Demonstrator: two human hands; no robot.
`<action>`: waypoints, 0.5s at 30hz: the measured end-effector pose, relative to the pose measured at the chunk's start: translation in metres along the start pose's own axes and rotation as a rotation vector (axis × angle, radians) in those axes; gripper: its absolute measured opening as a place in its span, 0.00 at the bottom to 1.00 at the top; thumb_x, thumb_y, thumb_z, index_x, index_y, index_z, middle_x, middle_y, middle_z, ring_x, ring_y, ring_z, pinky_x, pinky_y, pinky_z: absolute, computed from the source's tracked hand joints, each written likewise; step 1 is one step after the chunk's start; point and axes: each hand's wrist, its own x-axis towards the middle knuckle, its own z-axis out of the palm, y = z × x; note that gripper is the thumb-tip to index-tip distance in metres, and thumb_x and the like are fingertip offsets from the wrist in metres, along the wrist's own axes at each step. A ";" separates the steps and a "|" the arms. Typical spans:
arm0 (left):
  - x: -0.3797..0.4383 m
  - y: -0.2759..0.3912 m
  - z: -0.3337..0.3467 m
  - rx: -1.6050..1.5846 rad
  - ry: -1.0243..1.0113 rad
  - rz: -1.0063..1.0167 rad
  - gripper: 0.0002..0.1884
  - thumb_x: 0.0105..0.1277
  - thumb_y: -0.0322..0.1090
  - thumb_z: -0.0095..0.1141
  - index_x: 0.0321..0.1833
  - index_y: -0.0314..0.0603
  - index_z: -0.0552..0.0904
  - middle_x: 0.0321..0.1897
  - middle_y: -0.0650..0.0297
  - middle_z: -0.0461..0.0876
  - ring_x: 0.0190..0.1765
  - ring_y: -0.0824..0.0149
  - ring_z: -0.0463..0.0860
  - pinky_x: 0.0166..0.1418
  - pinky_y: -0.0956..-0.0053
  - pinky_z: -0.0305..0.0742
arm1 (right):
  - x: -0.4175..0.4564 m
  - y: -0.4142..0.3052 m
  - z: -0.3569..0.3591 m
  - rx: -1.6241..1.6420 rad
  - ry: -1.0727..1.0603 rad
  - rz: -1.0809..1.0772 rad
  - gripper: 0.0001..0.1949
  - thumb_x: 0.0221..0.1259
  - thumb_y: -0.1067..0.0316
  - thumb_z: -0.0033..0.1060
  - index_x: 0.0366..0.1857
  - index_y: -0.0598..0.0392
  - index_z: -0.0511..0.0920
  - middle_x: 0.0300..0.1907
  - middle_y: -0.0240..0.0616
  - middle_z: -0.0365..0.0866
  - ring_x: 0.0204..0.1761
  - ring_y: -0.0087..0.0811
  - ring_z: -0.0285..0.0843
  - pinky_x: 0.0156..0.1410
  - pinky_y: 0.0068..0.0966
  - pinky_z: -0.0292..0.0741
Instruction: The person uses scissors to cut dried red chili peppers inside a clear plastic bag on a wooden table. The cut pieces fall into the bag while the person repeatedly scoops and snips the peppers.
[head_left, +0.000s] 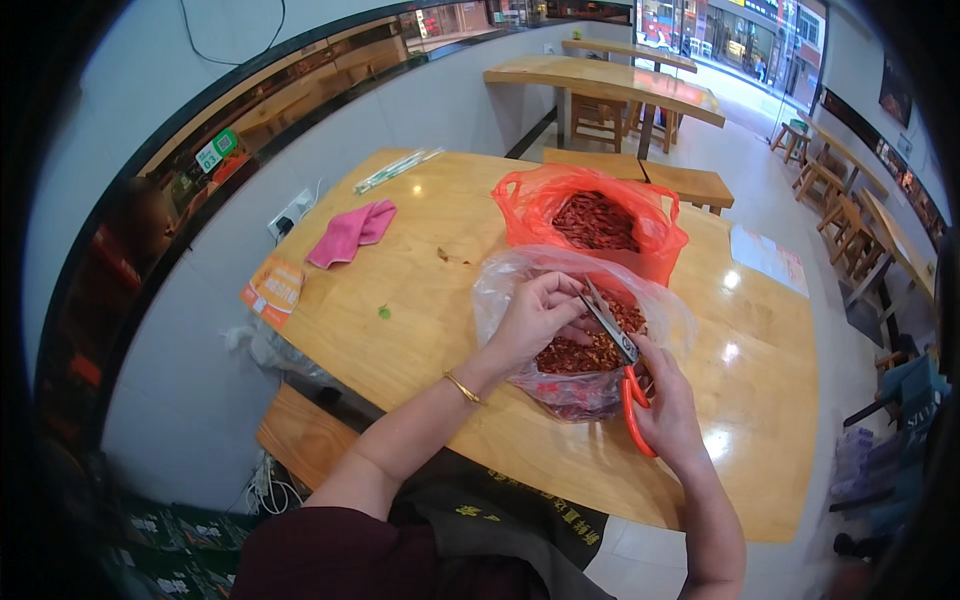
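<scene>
My right hand (670, 409) grips a pair of scissors (630, 390) with red handles. Their metal blades are parted slightly and point up and left, towards my left hand (541, 311). That hand has its thumb and fingers bent together beside the blade tips; whatever is between them is too small to make out. Both hands are above a clear plastic bag (495, 281), whose mouth is spread wide. Inside it lie cut dried red chilli pieces (559, 360) with pale seeds. Just behind stands a red plastic bag (525, 217) filled with whole dried chillies (596, 221).
A wooden table (420, 352) bears everything. On its left are a pink cloth (352, 232), an orange printed card (274, 291), wrapped chopsticks (397, 171) and a green leaf scrap (384, 311). A printed sheet (769, 259) lies at the right edge. Beyond is a wooden bench (682, 184).
</scene>
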 end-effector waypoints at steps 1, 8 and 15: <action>-0.001 -0.006 -0.001 -0.017 -0.020 -0.009 0.07 0.73 0.29 0.52 0.49 0.36 0.74 0.45 0.55 0.84 0.44 0.61 0.88 0.43 0.72 0.87 | 0.000 -0.001 0.000 -0.010 0.006 0.007 0.28 0.55 0.75 0.65 0.63 0.56 0.70 0.39 0.46 0.76 0.38 0.42 0.78 0.46 0.34 0.77; 0.001 -0.016 0.000 0.001 -0.079 0.032 0.09 0.73 0.29 0.52 0.52 0.37 0.74 0.44 0.55 0.84 0.40 0.61 0.88 0.39 0.73 0.86 | -0.002 0.006 0.002 -0.110 0.018 0.058 0.26 0.56 0.70 0.66 0.61 0.56 0.71 0.37 0.47 0.76 0.38 0.46 0.78 0.44 0.38 0.75; -0.002 -0.010 -0.005 0.138 -0.123 -0.028 0.11 0.70 0.30 0.57 0.53 0.34 0.77 0.42 0.58 0.85 0.34 0.69 0.87 0.31 0.82 0.80 | -0.003 0.003 0.001 -0.083 -0.007 0.059 0.26 0.55 0.71 0.66 0.60 0.57 0.71 0.37 0.48 0.76 0.39 0.48 0.79 0.44 0.39 0.76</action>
